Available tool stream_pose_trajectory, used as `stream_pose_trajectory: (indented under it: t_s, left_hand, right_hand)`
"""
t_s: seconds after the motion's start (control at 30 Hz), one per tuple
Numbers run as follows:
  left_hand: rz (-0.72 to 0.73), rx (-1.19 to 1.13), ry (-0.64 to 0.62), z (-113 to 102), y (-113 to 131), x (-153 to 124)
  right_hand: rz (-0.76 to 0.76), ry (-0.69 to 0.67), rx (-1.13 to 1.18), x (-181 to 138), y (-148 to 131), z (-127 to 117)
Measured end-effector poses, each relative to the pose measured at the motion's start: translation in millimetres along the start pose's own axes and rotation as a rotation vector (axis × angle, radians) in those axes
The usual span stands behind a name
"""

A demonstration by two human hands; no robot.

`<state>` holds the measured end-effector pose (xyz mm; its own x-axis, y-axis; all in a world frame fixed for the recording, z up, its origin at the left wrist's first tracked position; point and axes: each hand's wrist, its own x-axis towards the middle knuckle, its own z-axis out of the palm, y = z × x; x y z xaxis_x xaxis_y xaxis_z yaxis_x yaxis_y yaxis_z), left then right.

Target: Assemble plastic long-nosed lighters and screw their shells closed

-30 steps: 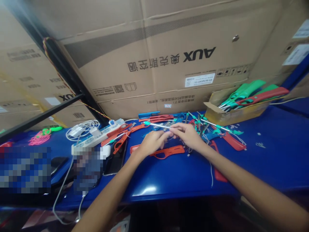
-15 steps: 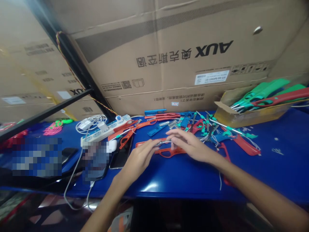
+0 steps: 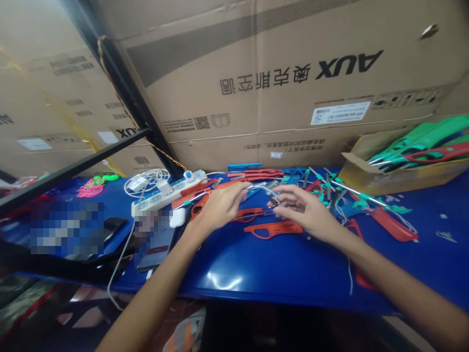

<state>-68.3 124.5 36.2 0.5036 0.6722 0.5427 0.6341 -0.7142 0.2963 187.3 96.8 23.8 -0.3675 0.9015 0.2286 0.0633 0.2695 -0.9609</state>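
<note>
Between my two hands runs a thin white wire (image 3: 261, 187). My left hand (image 3: 224, 201) pinches its left end, where something shiny shows at the fingertips; the rest is covered by the fingers. On the other side my right hand (image 3: 304, 211) is closed at the fingertips on a small black part (image 3: 274, 201) by the wire's right end. Below them an orange lighter shell half (image 3: 273, 230) lies on the blue table (image 3: 234, 278). Another orange shell half (image 3: 248, 214) lies just behind it, close under my left hand.
Behind my hands are red shell pieces (image 3: 260, 173) and a heap of metal tubes and green tips (image 3: 331, 188). A carton (image 3: 366, 182) of lighters stands at right. At left are a power strip (image 3: 168, 193), cables and a phone (image 3: 156, 252). A large cardboard box (image 3: 271, 117) forms the back.
My hands have moved apart and risen off the orange shell half, drawing the white wire into view between them. The view has swung a little to the left.
</note>
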Motion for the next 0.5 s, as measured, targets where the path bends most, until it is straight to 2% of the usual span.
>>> stream_pose_trajectory:
  t_s: [0.1, 0.23, 0.37, 0.5]
  left_hand:
    - [0.05, 0.005, 0.05, 9.6, -7.7, 1.7]
    - [0.041, 0.017, 0.022, 12.5, -4.2, -9.9]
    - [-0.033, 0.042, 0.008, 10.6, 3.3, -15.1]
    - [-0.091, 0.078, 0.062, 10.1, 7.6, -13.7]
  right_hand:
    - [0.016, 0.068, 0.029, 2.3, 1.5, -3.5]
    - [-0.004, 0.114, -0.017, 1.6, -0.8, -2.9]
    - [-0.01, 0.085, -0.095, -0.8, -3.9, -1.2]
    - [-0.058, 0.053, -0.213, -2.8, -0.9, -1.8]
